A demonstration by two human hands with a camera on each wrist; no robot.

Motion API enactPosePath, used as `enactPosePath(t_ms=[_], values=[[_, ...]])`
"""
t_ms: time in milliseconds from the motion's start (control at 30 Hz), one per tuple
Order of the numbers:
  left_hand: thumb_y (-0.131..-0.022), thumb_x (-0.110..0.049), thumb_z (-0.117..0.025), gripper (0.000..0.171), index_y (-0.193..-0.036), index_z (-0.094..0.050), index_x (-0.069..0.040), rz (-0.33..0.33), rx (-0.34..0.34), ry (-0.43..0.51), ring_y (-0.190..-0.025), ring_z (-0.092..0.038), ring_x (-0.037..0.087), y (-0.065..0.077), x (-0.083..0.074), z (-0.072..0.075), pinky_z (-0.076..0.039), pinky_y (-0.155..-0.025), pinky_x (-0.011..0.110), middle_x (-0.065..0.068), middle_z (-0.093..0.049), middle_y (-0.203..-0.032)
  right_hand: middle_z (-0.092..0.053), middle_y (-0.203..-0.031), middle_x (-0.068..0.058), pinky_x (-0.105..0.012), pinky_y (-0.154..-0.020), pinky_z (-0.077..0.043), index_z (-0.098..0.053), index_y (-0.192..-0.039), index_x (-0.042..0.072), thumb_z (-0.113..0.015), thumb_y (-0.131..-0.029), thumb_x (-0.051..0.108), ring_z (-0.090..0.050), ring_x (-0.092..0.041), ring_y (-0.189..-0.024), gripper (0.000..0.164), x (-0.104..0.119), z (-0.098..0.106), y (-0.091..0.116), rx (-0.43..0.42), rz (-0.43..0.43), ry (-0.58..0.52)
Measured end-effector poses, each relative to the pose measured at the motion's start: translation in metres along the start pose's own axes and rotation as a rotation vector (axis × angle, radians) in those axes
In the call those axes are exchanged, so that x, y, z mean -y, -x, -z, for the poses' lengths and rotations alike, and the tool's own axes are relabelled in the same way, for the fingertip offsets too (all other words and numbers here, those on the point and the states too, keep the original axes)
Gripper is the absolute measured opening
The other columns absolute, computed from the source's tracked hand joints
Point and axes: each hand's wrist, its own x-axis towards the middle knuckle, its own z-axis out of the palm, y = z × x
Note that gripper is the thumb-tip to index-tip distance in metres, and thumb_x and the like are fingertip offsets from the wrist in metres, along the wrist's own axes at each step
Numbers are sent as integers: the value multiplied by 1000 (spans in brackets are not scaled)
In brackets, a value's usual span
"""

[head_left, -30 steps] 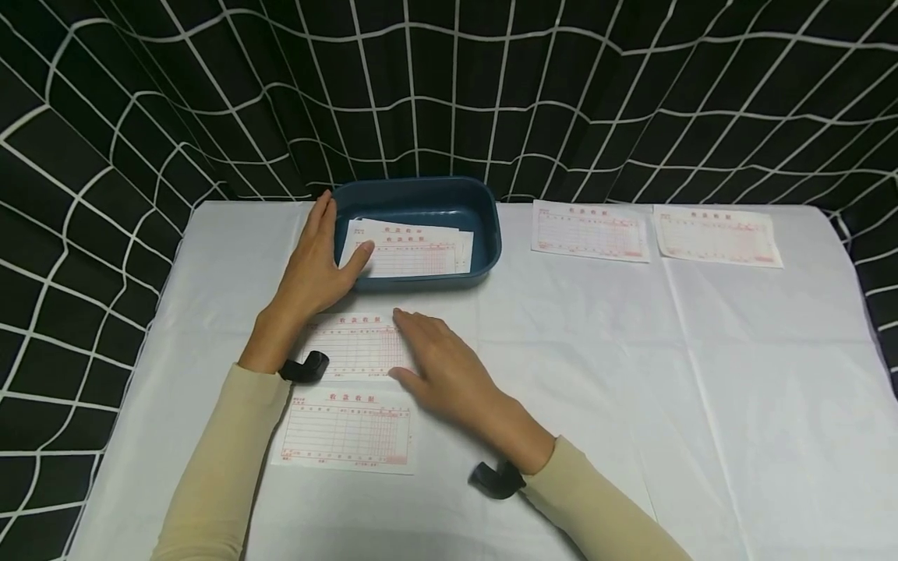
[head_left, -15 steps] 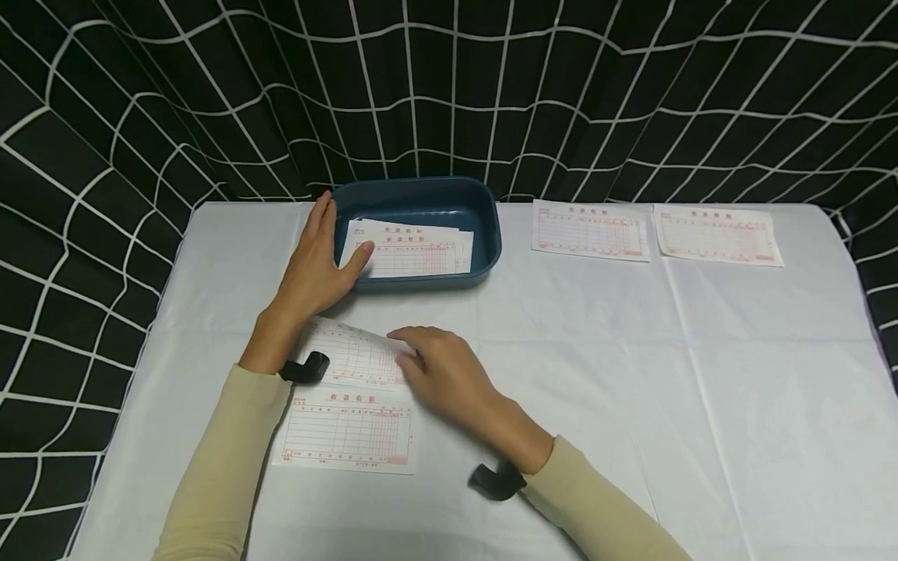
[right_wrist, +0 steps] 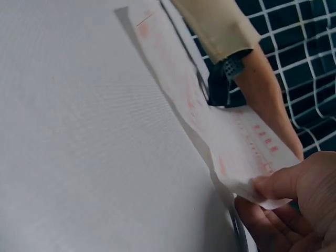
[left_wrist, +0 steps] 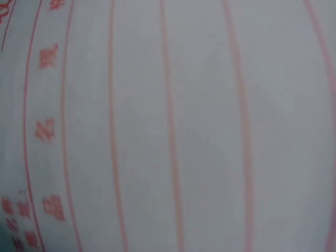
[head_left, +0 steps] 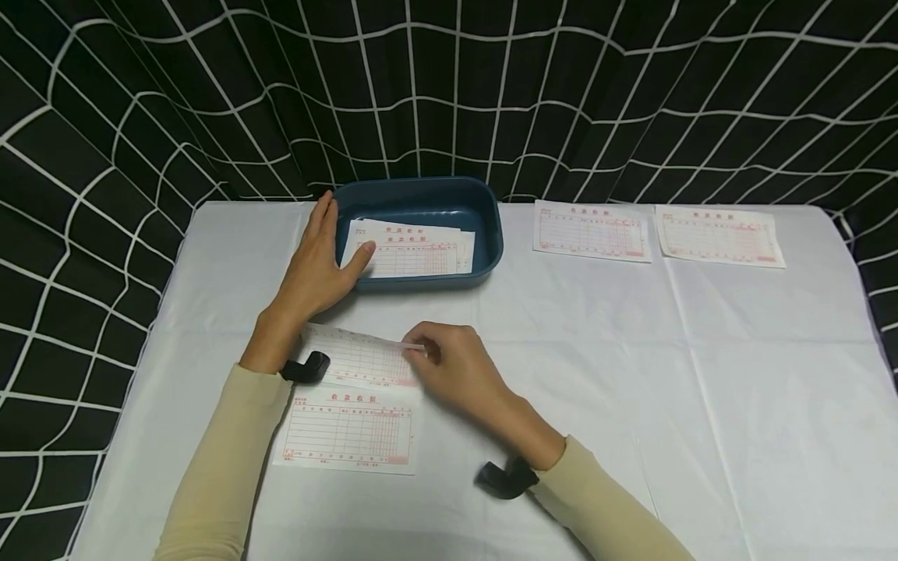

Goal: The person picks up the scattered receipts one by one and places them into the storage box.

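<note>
My right hand (head_left: 459,370) pinches the right edge of a receipt slip (head_left: 358,360) between thumb and fingers. That edge is lifted and bent up off the table. The pinch shows closely in the right wrist view, thumb on top of the paper (right_wrist: 236,157). My left hand (head_left: 316,261) rests at the left end of a blue tray (head_left: 428,285), fingers straight along the rim and thumb over the slips inside. Several receipt slips (head_left: 407,257) lie stacked in the tray. Red-printed paper (left_wrist: 142,126) fills the left wrist view.
Another receipt slip (head_left: 347,432) lies flat in front of the lifted one. Two more lie at the back right, a nearer slip (head_left: 592,231) and a far-right slip (head_left: 720,236). A white cloth (head_left: 596,351) covers the table. Black-and-white grid curtains (head_left: 463,93) stand behind.
My right hand has gone from lying flat at the slip's right edge to pinching that edge and raising it. The left hand and the tray stay put.
</note>
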Motion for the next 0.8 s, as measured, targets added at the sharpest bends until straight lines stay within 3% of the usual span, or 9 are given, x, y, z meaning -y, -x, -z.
enactPosePath(t_ms=[167,367,800], values=[[-101,-51,-62,97,-168,-16,2,5,7,-7,-168,-12,33,0,2,3,-19,-134,57,14,-8,-180,-78,-85,-2,-22,-67,-52,-82,-98,10,-75,-96,7,-63,-8,-70,8,-5,6,0,6,-40,-93],[-101,-50,-62,98,-168,-14,2,9,11,-20,-168,-13,34,0,2,4,-20,-134,57,15,-7,-180,-74,-83,-2,-22,-65,-47,-81,-101,9,-76,-95,6,-57,-12,-71,9,-12,19,1,-7,-81,-87],[-101,-50,-61,97,-169,-13,0,15,21,-14,-168,-12,35,1,-1,4,-19,-134,58,14,-7,-180,-74,-83,-7,-20,-65,-46,-79,-101,5,-78,-94,7,-58,-13,-72,7,-27,57,7,24,-147,-126]])
